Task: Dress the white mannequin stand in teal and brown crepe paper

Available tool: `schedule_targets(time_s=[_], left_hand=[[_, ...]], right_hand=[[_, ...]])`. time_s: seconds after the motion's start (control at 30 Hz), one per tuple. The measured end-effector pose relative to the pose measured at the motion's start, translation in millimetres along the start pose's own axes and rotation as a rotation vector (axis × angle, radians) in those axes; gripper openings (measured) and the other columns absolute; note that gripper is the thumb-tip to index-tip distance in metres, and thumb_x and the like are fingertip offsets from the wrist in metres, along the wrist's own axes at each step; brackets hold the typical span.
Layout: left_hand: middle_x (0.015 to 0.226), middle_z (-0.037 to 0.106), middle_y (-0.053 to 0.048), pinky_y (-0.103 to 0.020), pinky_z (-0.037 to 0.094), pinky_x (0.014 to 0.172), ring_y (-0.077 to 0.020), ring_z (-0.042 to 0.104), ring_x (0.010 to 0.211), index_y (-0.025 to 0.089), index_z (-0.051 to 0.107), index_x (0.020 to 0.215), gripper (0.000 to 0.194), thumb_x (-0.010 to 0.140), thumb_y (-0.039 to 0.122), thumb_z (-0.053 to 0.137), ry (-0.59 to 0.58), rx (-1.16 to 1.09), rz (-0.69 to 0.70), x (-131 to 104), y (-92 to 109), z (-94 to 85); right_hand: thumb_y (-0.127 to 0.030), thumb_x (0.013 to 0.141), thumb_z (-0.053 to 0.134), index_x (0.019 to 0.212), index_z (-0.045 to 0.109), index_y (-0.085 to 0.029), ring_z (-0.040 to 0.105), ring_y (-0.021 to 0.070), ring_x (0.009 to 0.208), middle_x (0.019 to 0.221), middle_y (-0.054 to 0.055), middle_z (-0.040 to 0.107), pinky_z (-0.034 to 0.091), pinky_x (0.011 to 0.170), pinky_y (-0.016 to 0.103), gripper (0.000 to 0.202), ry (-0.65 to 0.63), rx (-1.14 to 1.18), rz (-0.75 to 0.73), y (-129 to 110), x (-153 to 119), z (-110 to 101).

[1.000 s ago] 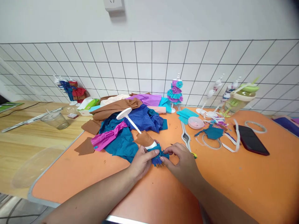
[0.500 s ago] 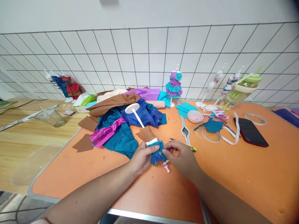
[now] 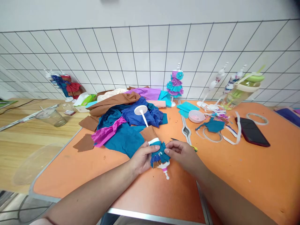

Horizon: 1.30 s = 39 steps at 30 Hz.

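My left hand (image 3: pixel 143 157) is wrapped round a small white decorated stand (image 3: pixel 164 171), thumb pressed on its paper covering. The stand lies tilted, its round base (image 3: pixel 140 110) pointing away and its knobbed tip towards me. A brown paper piece (image 3: pixel 149 133), a white band and gathered teal, blue and brown crepe ruffles surround its body. My right hand (image 3: pixel 181 153) pinches the edge of the teal crepe paper ruffle (image 3: pixel 162 149) between thumb and forefinger. Behind the right hand lie scissors with a yellow-green handle (image 3: pixel 194 148), partly hidden.
Crumpled crepe paper (image 3: pixel 122 140) is heaped ahead on the left. A finished purple-and-teal stand (image 3: pixel 176 82) is upright by the wall. To the right are a pink bowl (image 3: pixel 196 116), tape rolls, paper scraps, a phone (image 3: pixel 254 132) and a bottle (image 3: pixel 243 90).
The stand has turned slightly in my hands: its base has shifted right and its tip has dropped towards me. My right fingers have moved slightly right, still at the teal ruffle.
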<state>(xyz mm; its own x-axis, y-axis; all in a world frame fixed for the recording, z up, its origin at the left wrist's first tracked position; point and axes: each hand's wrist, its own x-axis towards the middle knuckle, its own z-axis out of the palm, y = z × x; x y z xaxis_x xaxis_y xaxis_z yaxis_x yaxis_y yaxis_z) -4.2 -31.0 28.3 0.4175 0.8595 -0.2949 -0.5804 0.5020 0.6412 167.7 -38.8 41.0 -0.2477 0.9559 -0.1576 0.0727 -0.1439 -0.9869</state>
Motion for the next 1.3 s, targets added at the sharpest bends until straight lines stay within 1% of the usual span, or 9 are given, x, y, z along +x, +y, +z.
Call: schedule_targets(time_s=[0.2, 0.4, 0.6, 0.67, 0.77, 0.83, 0.97, 1.13, 1.3], left_hand=[[0.082, 0.074, -0.008, -0.030, 0.058, 0.075, -0.0173, 0.072, 0.073, 0.010, 0.066, 0.087, 0.024, 0.067, 0.012, 0.079, -0.158, -0.064, -0.081, 1.8, 0.0, -7.4], [0.086, 0.075, -0.010, -0.032, 0.058, 0.075, -0.0204, 0.072, 0.077, 0.009, 0.067, 0.091, 0.026, 0.068, 0.014, 0.077, -0.262, -0.075, -0.102, -0.7, 4.1, -4.6], [0.085, 0.075, -0.010, -0.034, 0.057, 0.076, -0.0212, 0.072, 0.075, 0.009, 0.068, 0.086, 0.021, 0.065, 0.009, 0.072, -0.252, -0.058, -0.077, 0.5, 7.9, -5.0], [0.087, 0.075, -0.011, -0.036, 0.056, 0.076, -0.0232, 0.072, 0.076, 0.009, 0.068, 0.086, 0.023, 0.063, 0.008, 0.072, -0.235, -0.031, -0.082, 0.8, 7.2, -5.3], [0.088, 0.075, -0.011, -0.037, 0.056, 0.076, -0.0236, 0.072, 0.076, 0.008, 0.068, 0.091, 0.031, 0.061, 0.007, 0.073, -0.187, 0.010, -0.067, 0.4, 5.4, -4.0], [0.086, 0.074, -0.010, -0.034, 0.056, 0.076, -0.0214, 0.071, 0.076, 0.009, 0.068, 0.093, 0.034, 0.060, 0.005, 0.074, -0.160, 0.019, -0.037, -0.3, 4.2, -2.1], [0.081, 0.073, -0.007, -0.029, 0.054, 0.075, -0.0174, 0.069, 0.073, 0.010, 0.067, 0.093, 0.035, 0.060, 0.003, 0.075, -0.133, 0.049, 0.005, -2.5, 2.9, 1.9], [0.081, 0.073, -0.009, -0.029, 0.054, 0.073, -0.0191, 0.069, 0.072, 0.009, 0.066, 0.091, 0.033, 0.060, 0.008, 0.077, -0.110, 0.088, -0.003, -2.8, 1.8, 4.5], [0.084, 0.073, -0.011, -0.031, 0.054, 0.072, -0.0205, 0.069, 0.074, 0.007, 0.067, 0.091, 0.034, 0.059, 0.010, 0.077, -0.084, 0.102, 0.034, 0.2, 0.5, 3.3]], right_hand=[[-0.036, 0.066, 0.072, 0.072, 0.062, -0.019, 0.059, 0.0148, 0.069, 0.071, -0.001, 0.062, 0.049, 0.068, 0.028, 0.021, 0.047, 0.037, 0.033, -7.5, -0.4, -1.5], [-0.036, 0.070, 0.066, 0.072, 0.057, -0.019, 0.051, 0.0104, 0.057, 0.063, -0.005, 0.056, 0.041, 0.056, 0.023, 0.019, 0.053, 0.011, 0.068, -9.9, -1.5, -3.0], [-0.036, 0.076, 0.058, 0.076, 0.055, -0.021, 0.049, 0.0115, 0.054, 0.062, -0.004, 0.053, 0.037, 0.050, 0.024, 0.015, 0.070, -0.149, 0.069, -5.6, 0.3, -4.7], [-0.032, 0.077, 0.056, 0.084, 0.057, -0.021, 0.054, 0.0145, 0.063, 0.071, -0.001, 0.057, 0.040, 0.054, 0.025, 0.013, 0.163, -0.269, -0.046, -4.3, -1.2, -3.9], [-0.027, 0.078, 0.057, 0.096, 0.061, -0.021, 0.056, 0.0180, 0.078, 0.084, 0.003, 0.060, 0.042, 0.065, 0.029, 0.019, 0.343, -0.501, -0.345, -5.6, -6.5, -2.8], [-0.030, 0.082, 0.054, 0.089, 0.065, -0.021, 0.055, 0.0175, 0.076, 0.079, 0.002, 0.058, 0.041, 0.067, 0.030, 0.015, 0.307, -0.593, -0.415, -8.2, -10.1, -2.2], [-0.041, 0.084, 0.056, 0.070, 0.065, -0.021, 0.052, 0.0158, 0.069, 0.070, 0.000, 0.055, 0.038, 0.062, 0.029, 0.026, 0.150, -0.628, -0.282, -10.8, -10.3, 0.1], [-0.033, 0.076, 0.063, 0.066, 0.063, -0.021, 0.048, 0.0139, 0.064, 0.065, -0.002, 0.053, 0.035, 0.059, 0.026, 0.015, 0.144, -0.596, -0.209, -5.9, -5.0, 1.9], [-0.029, 0.075, 0.062, 0.066, 0.063, -0.021, 0.049, 0.0145, 0.067, 0.069, -0.001, 0.057, 0.037, 0.064, 0.027, 0.012, 0.189, -0.566, -0.229, -4.6, -4.9, -0.2]])
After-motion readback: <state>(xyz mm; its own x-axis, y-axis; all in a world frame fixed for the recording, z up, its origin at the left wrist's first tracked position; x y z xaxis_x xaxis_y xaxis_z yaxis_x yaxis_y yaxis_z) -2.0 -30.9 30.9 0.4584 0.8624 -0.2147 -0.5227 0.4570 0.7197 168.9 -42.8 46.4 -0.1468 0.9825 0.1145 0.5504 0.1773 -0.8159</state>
